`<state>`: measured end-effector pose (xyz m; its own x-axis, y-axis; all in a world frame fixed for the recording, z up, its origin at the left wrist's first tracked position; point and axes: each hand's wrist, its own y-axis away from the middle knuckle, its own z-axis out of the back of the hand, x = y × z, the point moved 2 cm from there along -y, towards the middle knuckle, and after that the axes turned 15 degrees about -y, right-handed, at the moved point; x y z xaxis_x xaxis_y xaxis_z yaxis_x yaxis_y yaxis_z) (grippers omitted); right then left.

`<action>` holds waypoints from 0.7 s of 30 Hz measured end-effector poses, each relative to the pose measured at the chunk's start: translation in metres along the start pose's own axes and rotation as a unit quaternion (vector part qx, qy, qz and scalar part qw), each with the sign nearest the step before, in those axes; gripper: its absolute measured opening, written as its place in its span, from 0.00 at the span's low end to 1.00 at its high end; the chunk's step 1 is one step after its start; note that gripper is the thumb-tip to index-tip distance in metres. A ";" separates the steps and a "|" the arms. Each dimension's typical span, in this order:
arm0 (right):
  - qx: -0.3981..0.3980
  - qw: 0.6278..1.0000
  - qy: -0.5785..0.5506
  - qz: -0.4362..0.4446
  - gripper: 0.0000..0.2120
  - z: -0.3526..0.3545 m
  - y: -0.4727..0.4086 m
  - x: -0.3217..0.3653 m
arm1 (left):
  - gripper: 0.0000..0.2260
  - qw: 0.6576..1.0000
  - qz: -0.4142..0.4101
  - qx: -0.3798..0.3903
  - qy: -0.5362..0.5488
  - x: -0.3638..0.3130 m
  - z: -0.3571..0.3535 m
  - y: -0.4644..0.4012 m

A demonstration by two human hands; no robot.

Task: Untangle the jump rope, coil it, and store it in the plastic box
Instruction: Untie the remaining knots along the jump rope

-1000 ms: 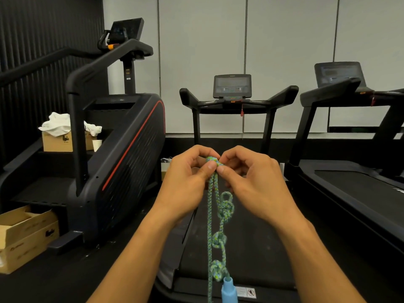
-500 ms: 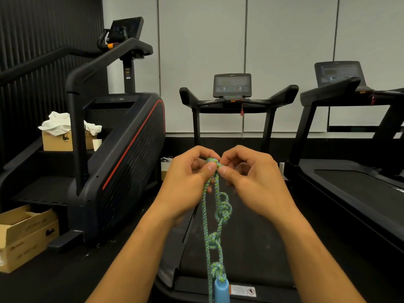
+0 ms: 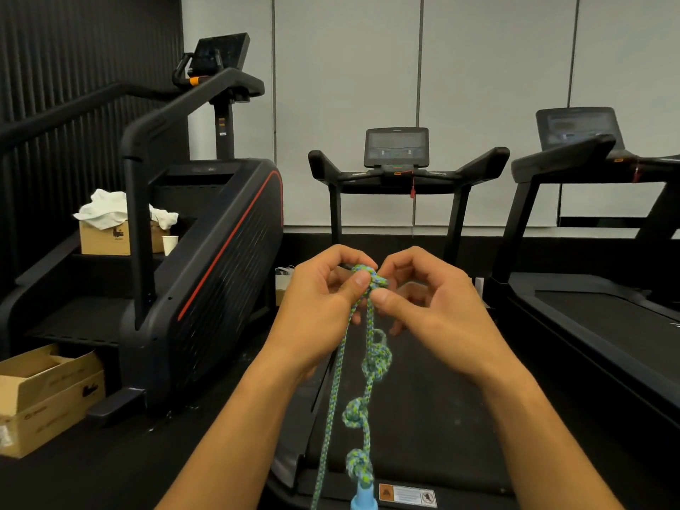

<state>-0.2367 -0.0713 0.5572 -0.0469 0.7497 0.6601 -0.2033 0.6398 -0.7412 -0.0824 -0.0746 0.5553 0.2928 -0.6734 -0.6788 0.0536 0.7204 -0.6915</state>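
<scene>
A green-and-blue braided jump rope (image 3: 368,366) hangs from my hands in front of me. My left hand (image 3: 323,303) and my right hand (image 3: 427,303) both pinch its topmost knot (image 3: 369,277) between thumb and fingers. Two strands drop from there: the left one is plain, the right one carries three more knots down its length. A light blue handle (image 3: 363,501) hangs at the bottom edge of the view. No plastic box is in view.
A black treadmill (image 3: 397,171) stands straight ahead with its belt under the rope, another treadmill (image 3: 588,296) to the right. A black stair climber (image 3: 206,252) is at left, with cardboard boxes (image 3: 44,399) on the floor and on its steps.
The two hanging strands have spread apart, the plain one swinging left. The blue handle has shifted slightly left at the bottom. Both hands stay on the top knot.
</scene>
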 end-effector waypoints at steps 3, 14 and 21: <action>-0.040 0.981 0.168 0.083 0.04 -0.005 -0.001 0.011 | 0.08 1.000 -0.008 -0.009 -0.023 0.002 0.002 -0.001; -0.026 0.999 -0.015 0.044 0.06 -0.009 -0.004 0.013 | 0.08 0.999 -0.001 -0.004 0.050 -0.010 0.001 0.001; 0.044 0.971 -0.231 -0.033 0.02 -0.005 0.002 0.008 | 0.07 0.996 0.015 0.010 0.089 -0.009 -0.001 0.002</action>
<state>-0.2321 -0.0636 0.5604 -0.4604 0.5382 0.7060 -0.3035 0.6519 -0.6949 -0.0861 -0.0673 0.5596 0.1215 -0.6688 -0.7335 0.0673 0.7428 -0.6661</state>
